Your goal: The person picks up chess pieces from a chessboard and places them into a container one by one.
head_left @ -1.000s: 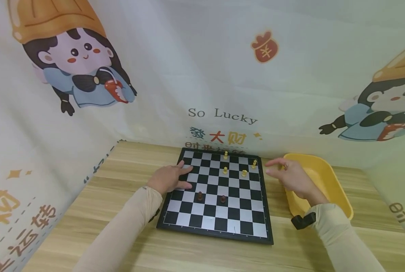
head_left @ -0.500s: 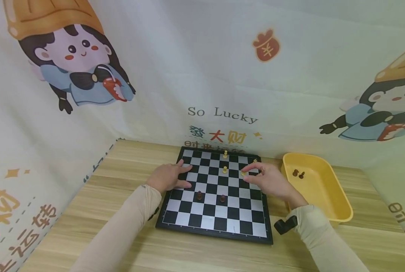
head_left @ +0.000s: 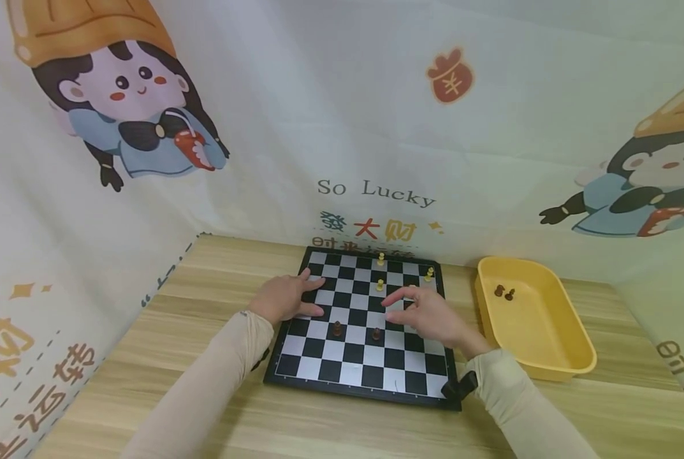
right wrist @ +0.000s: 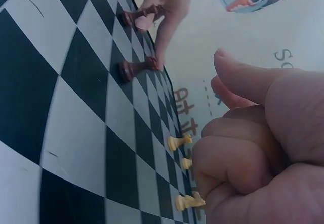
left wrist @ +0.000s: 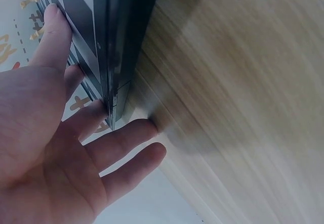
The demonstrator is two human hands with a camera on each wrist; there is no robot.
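Note:
A black-and-white chessboard (head_left: 345, 375) lies on the table with a few chess pieces standing on it. My left hand (head_left: 281, 299) rests at its left edge with fingers spread; in the left wrist view the thumb touches the top and other fingertips reach past the rim. My right hand (head_left: 428, 315) hovers over the board's right half, thumb and index finger extended and apart, nothing between them; its other fingers are curled in. Closest to it are a dark chess piece (head_left: 376, 334) and a pale yellow one (head_left: 380, 285). Another dark piece (head_left: 337, 329) stands further left.
A yellow plastic tray (head_left: 539, 331) stands right of the board, holding two dark chess pieces (head_left: 504, 293). More yellow pieces stand at the board's far side, one in the far right corner (head_left: 429, 274); another is mostly hidden by my right hand. A printed cloth hangs behind.
My right hand has moved left from beside the tray, past the right-hand yellow pieces, to over the board. My left hand and the visible pieces stay in place.

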